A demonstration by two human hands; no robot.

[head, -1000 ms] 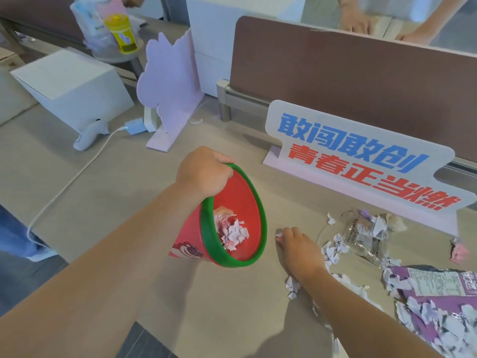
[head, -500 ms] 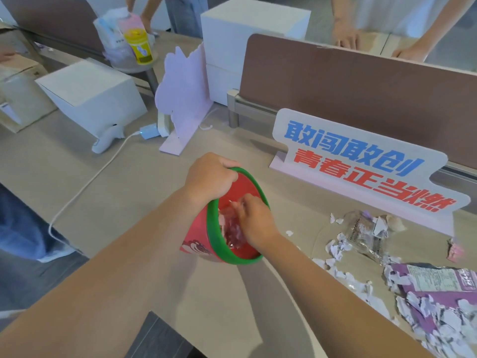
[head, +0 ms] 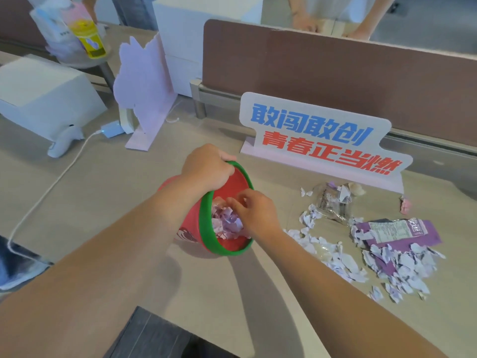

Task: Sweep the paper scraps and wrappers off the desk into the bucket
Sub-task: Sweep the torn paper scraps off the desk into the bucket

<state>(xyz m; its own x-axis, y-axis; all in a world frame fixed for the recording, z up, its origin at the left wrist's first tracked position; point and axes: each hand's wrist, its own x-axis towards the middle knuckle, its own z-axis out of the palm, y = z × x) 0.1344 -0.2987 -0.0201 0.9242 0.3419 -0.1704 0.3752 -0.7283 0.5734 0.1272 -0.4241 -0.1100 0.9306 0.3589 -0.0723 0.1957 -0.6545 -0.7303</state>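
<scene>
while the left hand (head: 206, 167) clamps over the far part of the green rim, the red bucket (head: 192, 223) is tipped on its side on the desk (head: 108, 202), its mouth turned toward the right edge of the desk. the right hand (head: 254, 215) sits in that mouth with its fingers (head: 236, 205) curled loosely over a heap of pale torn paper inside; whether they pinch any of it, i cannot tell. more paper scraps (head: 333, 254) lie scattered on the desk toward its right edge, well apart from the bucket's rim. among them a crumpled clear wrapper (head: 331, 202) lies closer to the far edge, and a flattened purple wrapper (head: 397, 232) lies beside it, partly buried under scraps. behind the litter a white sign (head: 320, 140) with blue and red characters stands upright along the far edge, before a brown partition (head: 335, 78). toward the far left corner stand a pink cut-out board (head: 144, 83) and a white box (head: 44, 96), and a white cable (head: 51, 182) runs across the left part of the desk.
</scene>
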